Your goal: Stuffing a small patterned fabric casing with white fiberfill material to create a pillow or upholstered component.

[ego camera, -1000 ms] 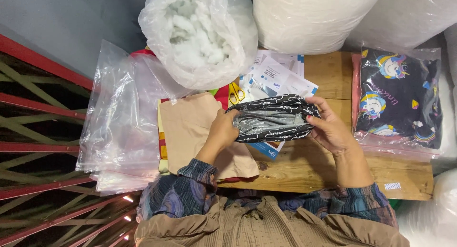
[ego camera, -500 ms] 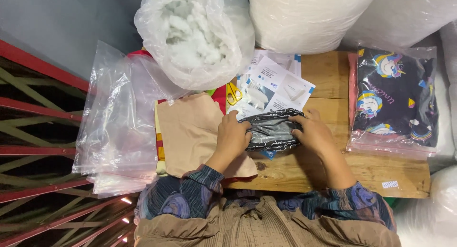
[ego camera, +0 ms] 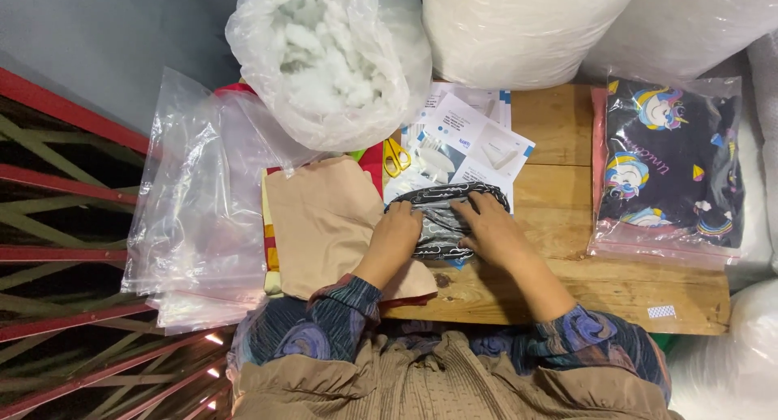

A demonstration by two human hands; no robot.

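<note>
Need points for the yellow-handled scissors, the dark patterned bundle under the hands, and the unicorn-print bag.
yellow-handled scissors (ego camera: 395,157), head view, on the handle loops.
dark patterned bundle (ego camera: 444,222), head view, on its middle between the hands.
unicorn-print bag (ego camera: 673,169), head view, on the dark fabric's middle.

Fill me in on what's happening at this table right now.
A person presses both hands on a dark patterned fabric bundle lying on the wooden table. The left hand covers its left end and the right hand its right end. Beside it lie a tan fabric piece, white printed leaflets, yellow-handled scissors, a clear bag of white stuffing, a stack of clear plastic bags and a bagged dark unicorn-print fabric.
</note>
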